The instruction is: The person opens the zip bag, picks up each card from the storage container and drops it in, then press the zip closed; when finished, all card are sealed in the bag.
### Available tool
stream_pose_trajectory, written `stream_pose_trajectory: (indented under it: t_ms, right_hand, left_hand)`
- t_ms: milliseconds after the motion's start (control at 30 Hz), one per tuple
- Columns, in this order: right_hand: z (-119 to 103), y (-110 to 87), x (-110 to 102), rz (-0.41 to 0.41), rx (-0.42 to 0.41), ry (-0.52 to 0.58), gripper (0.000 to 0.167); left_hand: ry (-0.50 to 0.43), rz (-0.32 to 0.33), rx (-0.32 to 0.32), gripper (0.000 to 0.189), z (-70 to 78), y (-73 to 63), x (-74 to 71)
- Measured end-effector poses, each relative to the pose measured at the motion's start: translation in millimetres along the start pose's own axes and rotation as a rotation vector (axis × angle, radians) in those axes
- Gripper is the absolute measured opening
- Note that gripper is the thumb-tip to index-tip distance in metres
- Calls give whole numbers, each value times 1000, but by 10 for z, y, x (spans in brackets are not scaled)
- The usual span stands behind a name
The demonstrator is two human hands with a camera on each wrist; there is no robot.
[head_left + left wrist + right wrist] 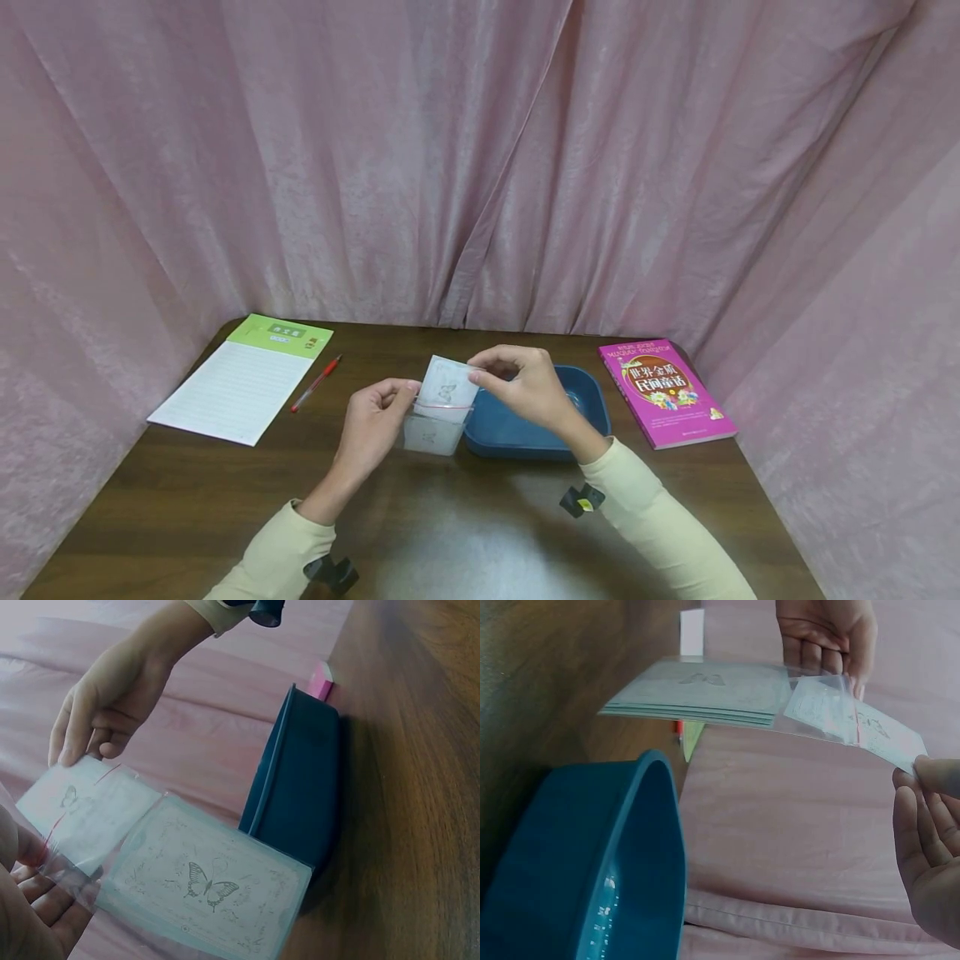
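A clear zip bag (432, 436) with a red seal line hangs from the fingers of my left hand (371, 423), which pinches it at its mouth. Inside lies a stack of pale, butterfly-printed cards (697, 690). Between the thumb and fingers of my right hand (531, 390) is the far corner of one white butterfly card (448, 382). That card crosses the bag's mouth, partly inside and partly out. Just behind and right of the bag, on the table, stands a blue plastic basin (510, 429); the right forearm passes over its edge.
At the left lie a lined writing pad (232, 387) with a green top and a red pen (316, 384). A pink book (667, 392) lies at the right on the brown wooden table (450, 533). Pink curtains (375, 167) hang around the table.
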State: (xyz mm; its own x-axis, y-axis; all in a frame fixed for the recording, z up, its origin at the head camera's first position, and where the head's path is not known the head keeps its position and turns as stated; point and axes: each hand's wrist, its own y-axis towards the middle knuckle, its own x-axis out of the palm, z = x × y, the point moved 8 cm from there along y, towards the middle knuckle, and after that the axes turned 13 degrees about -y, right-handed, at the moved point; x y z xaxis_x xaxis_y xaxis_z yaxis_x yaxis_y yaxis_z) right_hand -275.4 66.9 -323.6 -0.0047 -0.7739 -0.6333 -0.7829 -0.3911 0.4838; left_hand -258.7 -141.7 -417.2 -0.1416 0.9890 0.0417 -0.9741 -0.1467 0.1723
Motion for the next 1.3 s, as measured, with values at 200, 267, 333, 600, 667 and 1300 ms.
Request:
stream_pose_trajectory:
  t_ms: [200, 267, 333, 600, 667, 1300]
  right_hand:
    - [264, -3, 169, -30, -12, 6, 9]
    - [364, -8, 234, -39, -28, 9, 8]
    - [361, -20, 263, -51, -41, 11, 8]
    - [346, -76, 356, -116, -80, -20, 8]
    - [343, -87, 380, -135, -97, -40, 9]
    - [323, -134, 515, -192, -170, -168, 12]
  left_hand:
    - [28, 0, 4, 24, 5, -2, 8]
    - [36, -3, 9, 25, 11, 1, 15]
    - [40, -7, 13, 25, 17, 2, 20]
    - [20, -11, -5, 24, 4, -3, 20]
    - [4, -13, -8, 23, 0, -3, 20]
    - [-25, -41, 0, 23, 11, -1, 58]
